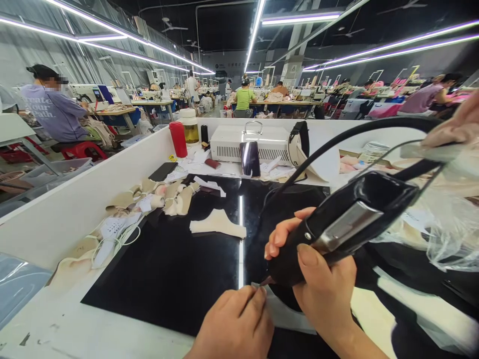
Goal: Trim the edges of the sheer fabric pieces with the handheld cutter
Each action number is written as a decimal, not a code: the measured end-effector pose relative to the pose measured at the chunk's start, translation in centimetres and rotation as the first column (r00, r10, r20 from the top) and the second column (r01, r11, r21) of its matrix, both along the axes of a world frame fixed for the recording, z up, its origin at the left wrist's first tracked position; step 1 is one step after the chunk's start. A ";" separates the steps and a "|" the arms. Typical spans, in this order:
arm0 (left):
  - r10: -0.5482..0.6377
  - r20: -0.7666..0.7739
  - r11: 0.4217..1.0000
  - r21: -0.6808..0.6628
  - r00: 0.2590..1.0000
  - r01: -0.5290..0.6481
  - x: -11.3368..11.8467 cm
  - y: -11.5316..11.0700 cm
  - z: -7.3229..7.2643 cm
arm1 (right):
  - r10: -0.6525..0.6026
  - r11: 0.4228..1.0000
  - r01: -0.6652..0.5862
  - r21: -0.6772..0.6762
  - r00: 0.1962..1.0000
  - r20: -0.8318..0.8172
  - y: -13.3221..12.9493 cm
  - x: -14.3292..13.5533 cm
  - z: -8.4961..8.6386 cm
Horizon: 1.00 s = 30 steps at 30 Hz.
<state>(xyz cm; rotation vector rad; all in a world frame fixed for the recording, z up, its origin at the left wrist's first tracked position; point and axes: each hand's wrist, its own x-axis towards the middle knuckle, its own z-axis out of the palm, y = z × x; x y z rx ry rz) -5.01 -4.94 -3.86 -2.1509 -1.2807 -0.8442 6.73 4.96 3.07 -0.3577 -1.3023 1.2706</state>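
Note:
My right hand (pixel 325 284) is wrapped round a black corded handheld tool (pixel 348 219) with a silver metal plate on its side. The tool slants down to the left, its narrow tip close to the fingertips of my left hand (pixel 239 319). Those fingers are closed together and press at the edge of a pale fabric piece (pixel 284 314), partly hidden beneath my hands and the tool. Farther up on the black mat (pixel 160 284) lies a cream cut piece (pixel 217 223), apart from both hands.
Beige cut pieces (pixel 179 197) are heaped along the left edge. A white vented box (pixel 254 142), a phone (pixel 250 158) and a red cup (pixel 178 139) stand at the back. The tool's black cable (pixel 337 142) arches overhead on the right, above a clear plastic bag (pixel 452 234). People sit at sewing tables beyond.

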 end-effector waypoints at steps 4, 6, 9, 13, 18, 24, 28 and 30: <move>0.008 -0.011 1.000 -0.012 1.000 -0.009 -0.1 0.0 -0.1 | 0.007 1.000 -0.007 -0.023 0.999 -0.034 -0.1 -0.6 0.2; 0.013 -0.006 1.000 -0.004 1.000 -0.013 0.0 0.0 -0.2 | 0.009 1.000 -0.011 -0.029 0.999 -0.043 -0.1 -0.8 0.2; 0.023 0.009 1.000 -0.005 1.000 -0.023 0.1 0.0 -0.4 | 0.029 0.999 -0.030 -0.017 0.999 -0.036 -0.1 -0.9 0.1; 0.019 0.016 1.000 -0.024 1.000 -0.019 0.2 0.0 -0.7 | 0.032 0.999 -0.033 -0.019 0.998 -0.047 -0.2 -0.8 0.0; 0.015 0.027 1.000 -0.019 1.000 -0.014 0.3 -0.1 -0.9 | 0.024 0.999 -0.025 -0.036 0.999 -0.036 -0.3 -1.0 0.0; 0.013 0.014 0.998 -0.061 1.000 -0.012 -0.1 -0.4 -0.4 | 0.011 0.999 -0.012 -0.041 1.000 -0.014 -0.6 -1.0 0.4; -0.008 -0.031 0.991 -0.131 0.999 0.004 -0.6 -0.6 0.2 | -0.017 0.999 0.015 0.035 0.998 0.066 -0.3 0.6 1.6; -0.024 -0.055 0.988 -0.151 0.998 0.015 -0.8 -0.6 0.4 | -0.049 0.996 0.042 0.074 0.993 0.104 -0.3 1.7 2.0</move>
